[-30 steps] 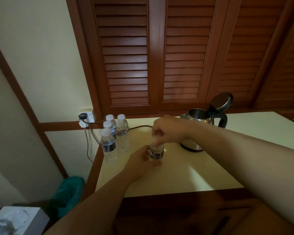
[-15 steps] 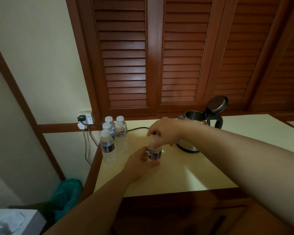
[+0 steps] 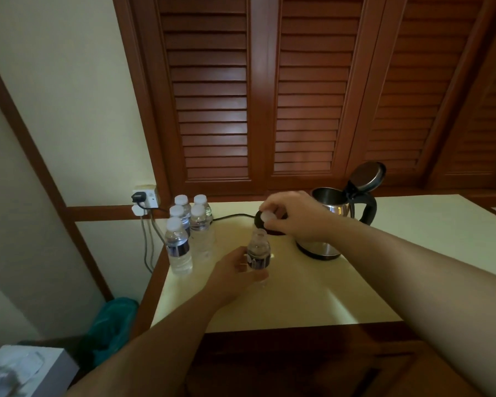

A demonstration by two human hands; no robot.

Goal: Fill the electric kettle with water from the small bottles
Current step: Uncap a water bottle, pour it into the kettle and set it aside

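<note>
A small clear water bottle point(image 3: 258, 253) with a dark label stands upright on the pale tabletop point(image 3: 312, 290), its neck uncapped. My left hand point(image 3: 235, 275) grips its lower body. My right hand point(image 3: 295, 216) hovers just above and behind the bottle, pinching the white cap point(image 3: 267, 217) between its fingers. The steel electric kettle point(image 3: 332, 219) stands to the right behind that hand, its lid point(image 3: 367, 176) flipped open. Several capped bottles point(image 3: 188, 224) cluster at the table's back left corner.
A black kettle base point(image 3: 262, 224) with its cord running to a wall socket point(image 3: 145, 196) sits behind the held bottle. Wooden louvred doors point(image 3: 269, 96) rise behind the table. A green bag point(image 3: 112, 319) lies on the floor at left, and a white box point(image 3: 26, 368) sits at the lower left.
My right hand has lifted off the bottle's neck with the white cap in its fingers, leaving the bottle uncapped. My left hand stays around the bottle.
</note>
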